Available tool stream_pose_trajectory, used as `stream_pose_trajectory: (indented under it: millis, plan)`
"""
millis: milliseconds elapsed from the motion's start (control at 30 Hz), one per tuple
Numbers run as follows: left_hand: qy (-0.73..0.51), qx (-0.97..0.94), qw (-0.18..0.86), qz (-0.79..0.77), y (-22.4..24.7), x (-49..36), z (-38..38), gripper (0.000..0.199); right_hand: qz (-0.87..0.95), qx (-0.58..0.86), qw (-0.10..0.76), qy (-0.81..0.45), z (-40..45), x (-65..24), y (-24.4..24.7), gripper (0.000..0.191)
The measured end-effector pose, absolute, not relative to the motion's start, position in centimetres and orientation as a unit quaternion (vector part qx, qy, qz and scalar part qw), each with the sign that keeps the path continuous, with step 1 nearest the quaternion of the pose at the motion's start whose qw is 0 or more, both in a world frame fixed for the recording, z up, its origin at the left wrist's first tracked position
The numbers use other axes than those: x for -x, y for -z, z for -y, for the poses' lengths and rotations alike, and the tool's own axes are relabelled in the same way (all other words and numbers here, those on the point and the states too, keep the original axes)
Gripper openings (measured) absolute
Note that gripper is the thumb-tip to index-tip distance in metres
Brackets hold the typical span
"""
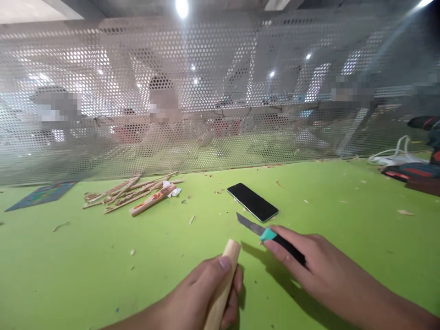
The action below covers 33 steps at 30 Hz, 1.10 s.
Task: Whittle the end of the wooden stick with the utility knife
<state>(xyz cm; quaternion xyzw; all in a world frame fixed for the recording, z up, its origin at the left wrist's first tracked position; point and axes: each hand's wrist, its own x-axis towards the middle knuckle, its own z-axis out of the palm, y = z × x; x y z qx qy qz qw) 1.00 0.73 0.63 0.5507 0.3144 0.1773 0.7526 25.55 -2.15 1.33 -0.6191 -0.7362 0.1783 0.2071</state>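
My left hand (209,284) is wrapped round a pale wooden stick (225,279), its rounded far end sticking up past the thumb. The stick's near end runs out of the bottom of the view. In my right hand (309,256) is a utility knife (287,247) with a black handle and a teal front part. Its bare blade (249,223) points forward and left, apart from the stick. Just beyond the blade a black smartphone (252,201) lies flat on the green table (103,270).
Left of centre lie a heap of thin wood strips (127,190) and a red-stained wood piece (153,200). A patterned card (43,195) is at far left. A cordless drill (426,156) stands at right near a white cable (395,153). A perforated screen (206,101) closes the back; people show behind it.
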Motion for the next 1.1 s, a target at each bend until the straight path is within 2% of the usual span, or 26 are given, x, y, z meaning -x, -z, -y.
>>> stream_pose_trajectory:
  millis: [267,433,600,833,1100]
  plan:
    - [-0.182,-0.599,0.709,-0.325,-0.7,-1.0,-1.2,0.063,0.745,0.607,0.220,-0.168,2.5,-25.2,-1.6,0.043]
    - [-0.158,-0.555,0.749,-0.324,-0.5,-1.1,-1.1,0.066,0.771,0.571,0.223,-0.173,2.8,-24.9,-2.1,0.038]
    - [-0.188,-0.569,0.741,-0.303,-0.8,-1.2,-1.3,0.062,0.779,0.554,0.212,-0.202,2.9,-24.5,-2.0,0.034]
    - [-0.205,-0.584,0.719,-0.316,-0.2,-1.1,-1.2,0.060,0.797,0.512,0.139,-0.289,3.3,-24.0,-2.3,0.040]
    - [-0.184,-0.589,0.716,-0.324,-0.3,-1.1,-1.0,0.056,0.802,0.506,0.113,-0.296,3.5,-23.9,-2.3,0.042]
